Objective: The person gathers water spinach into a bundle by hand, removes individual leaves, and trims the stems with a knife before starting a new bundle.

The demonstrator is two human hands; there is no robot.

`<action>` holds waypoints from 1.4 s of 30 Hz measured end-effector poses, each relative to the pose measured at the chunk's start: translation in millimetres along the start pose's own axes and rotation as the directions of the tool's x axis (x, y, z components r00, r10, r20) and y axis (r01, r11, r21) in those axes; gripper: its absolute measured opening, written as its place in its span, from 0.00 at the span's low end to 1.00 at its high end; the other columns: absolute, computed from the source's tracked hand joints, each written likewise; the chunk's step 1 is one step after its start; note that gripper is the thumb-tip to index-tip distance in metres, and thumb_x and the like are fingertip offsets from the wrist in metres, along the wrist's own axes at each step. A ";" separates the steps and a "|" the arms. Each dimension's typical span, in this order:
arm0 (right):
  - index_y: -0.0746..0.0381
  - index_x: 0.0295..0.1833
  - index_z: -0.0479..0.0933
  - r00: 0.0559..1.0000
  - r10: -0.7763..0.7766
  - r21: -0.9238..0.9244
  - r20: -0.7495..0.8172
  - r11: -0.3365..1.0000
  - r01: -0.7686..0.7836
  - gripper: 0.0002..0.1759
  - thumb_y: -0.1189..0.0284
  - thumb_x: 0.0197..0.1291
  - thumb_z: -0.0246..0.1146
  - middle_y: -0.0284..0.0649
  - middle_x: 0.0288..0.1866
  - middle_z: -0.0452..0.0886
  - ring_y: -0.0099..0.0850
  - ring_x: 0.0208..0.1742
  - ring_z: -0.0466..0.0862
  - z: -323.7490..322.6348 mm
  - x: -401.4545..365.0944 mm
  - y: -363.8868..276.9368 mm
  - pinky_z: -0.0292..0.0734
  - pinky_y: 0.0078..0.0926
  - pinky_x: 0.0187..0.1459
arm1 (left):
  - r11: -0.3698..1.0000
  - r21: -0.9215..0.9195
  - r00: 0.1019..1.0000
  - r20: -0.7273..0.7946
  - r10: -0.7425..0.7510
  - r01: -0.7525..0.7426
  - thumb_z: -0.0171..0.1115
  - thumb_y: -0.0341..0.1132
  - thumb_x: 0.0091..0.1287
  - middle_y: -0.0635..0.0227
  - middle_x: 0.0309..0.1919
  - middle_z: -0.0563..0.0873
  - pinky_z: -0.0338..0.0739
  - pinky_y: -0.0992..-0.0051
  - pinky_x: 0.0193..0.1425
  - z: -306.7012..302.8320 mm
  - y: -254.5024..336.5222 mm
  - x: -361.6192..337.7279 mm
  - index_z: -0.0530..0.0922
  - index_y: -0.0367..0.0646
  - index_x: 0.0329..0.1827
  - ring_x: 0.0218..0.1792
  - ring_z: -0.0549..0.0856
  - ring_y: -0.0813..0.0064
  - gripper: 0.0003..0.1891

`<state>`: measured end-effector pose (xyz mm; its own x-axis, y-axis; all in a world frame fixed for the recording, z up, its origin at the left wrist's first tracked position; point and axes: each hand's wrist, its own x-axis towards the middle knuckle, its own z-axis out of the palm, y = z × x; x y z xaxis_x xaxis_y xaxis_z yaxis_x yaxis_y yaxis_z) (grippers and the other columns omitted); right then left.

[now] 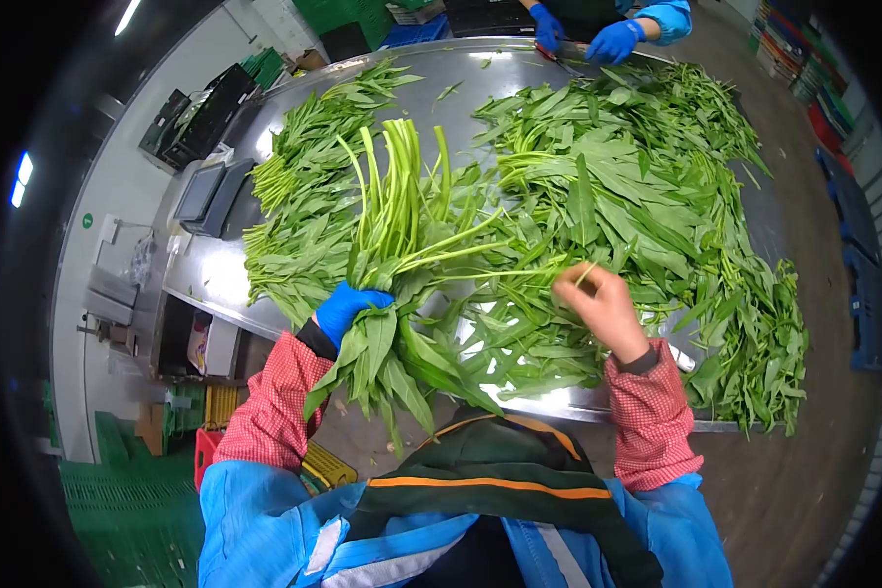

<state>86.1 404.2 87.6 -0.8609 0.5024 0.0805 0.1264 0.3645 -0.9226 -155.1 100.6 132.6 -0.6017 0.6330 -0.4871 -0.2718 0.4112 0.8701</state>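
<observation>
My left hand (351,312), in a blue glove, is closed round a bunch of leafy greens (392,196) with pale green stems pointing up and leaves hanging below the fist. To the right, my bare right hand (598,299) has thumb and forefinger pinched together at the end of a thin green stem (586,275). Beneath and beyond that hand lies a large heap of loose greens (627,196). Left of the held bunch, bundles of greens (309,147) lie with their cut stems facing left.
The metal table (227,269) has a grey tray (216,196) at its left edge. Across it are a co-worker's blue-gloved hands (612,41). Black crates (196,118) stand at the upper left, and a yellow crate (328,465) is below the table's front edge.
</observation>
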 end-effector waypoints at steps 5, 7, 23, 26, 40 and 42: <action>0.63 0.39 0.80 0.963 -0.209 -0.182 -0.171 0.967 0.178 0.18 0.59 0.55 0.69 0.37 0.21 0.78 0.26 0.22 0.75 19.0 31.4 -87.3 0.70 0.24 0.26 | 0.997 0.018 0.995 0.080 0.067 -0.069 0.68 0.23 0.52 0.68 0.47 0.84 0.77 0.74 0.54 21.1 -4.0 0.9 0.74 0.39 0.60 0.46 0.82 0.75 0.29; 0.63 0.42 0.79 0.975 -0.218 -0.294 -0.051 0.936 0.194 0.18 0.60 0.56 0.68 0.37 0.22 0.78 0.26 0.22 0.75 26.0 42.9 -97.2 0.71 0.24 0.26 | 0.996 0.059 0.988 0.142 0.064 -0.073 0.69 0.22 0.51 0.68 0.50 0.82 0.76 0.73 0.55 29.0 -2.7 0.2 0.72 0.40 0.63 0.48 0.81 0.76 0.32; 0.63 0.58 0.73 0.921 0.066 -0.540 0.383 0.825 0.166 0.21 0.68 0.60 0.62 0.35 0.29 0.81 0.24 0.32 0.83 -41.9 12.4 10.2 0.78 0.24 0.32 | 0.977 -0.136 0.986 0.060 -0.155 0.162 0.62 0.24 0.58 0.63 0.37 0.87 0.81 0.74 0.43 -11.8 5.5 -2.6 0.78 0.35 0.54 0.35 0.87 0.74 0.18; 0.66 0.40 0.80 0.980 0.070 -0.109 0.185 0.993 -0.050 0.19 0.59 0.55 0.68 0.40 0.26 0.78 0.25 0.27 0.76 -27.0 16.6 -0.1 0.71 0.26 0.31 | 0.981 -0.124 0.982 0.136 -0.132 0.149 0.65 0.25 0.56 0.65 0.41 0.86 0.80 0.74 0.47 -24.4 1.8 2.1 0.79 0.37 0.53 0.37 0.85 0.75 0.19; 0.60 0.50 0.78 0.976 0.070 0.676 -0.207 0.731 0.091 0.12 0.65 0.65 0.59 0.26 0.23 0.77 0.16 0.19 0.71 -46.0 75.7 -12.4 0.65 0.14 0.21 | 0.992 0.118 0.938 0.338 -0.080 0.042 0.68 0.22 0.54 0.67 0.52 0.82 0.73 0.74 0.58 -0.7 0.5 -13.9 0.74 0.37 0.61 0.50 0.79 0.76 0.28; 0.58 0.50 0.76 0.988 0.113 0.547 -0.108 0.836 -0.036 0.11 0.66 0.65 0.60 0.26 0.22 0.74 0.14 0.18 0.68 -64.8 61.1 -4.9 0.61 0.13 0.19 | 1.000 0.021 0.960 0.279 -0.009 0.003 0.67 0.25 0.57 0.68 0.46 0.85 0.77 0.75 0.53 -12.8 -11.2 -13.2 0.74 0.37 0.61 0.44 0.83 0.77 0.26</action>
<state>64.7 484.0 121.5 -0.7825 0.6225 0.0159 -0.1332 -0.1424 -0.9808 -153.7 79.3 130.2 -0.3661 0.7869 -0.4967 -0.2580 0.4270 0.8667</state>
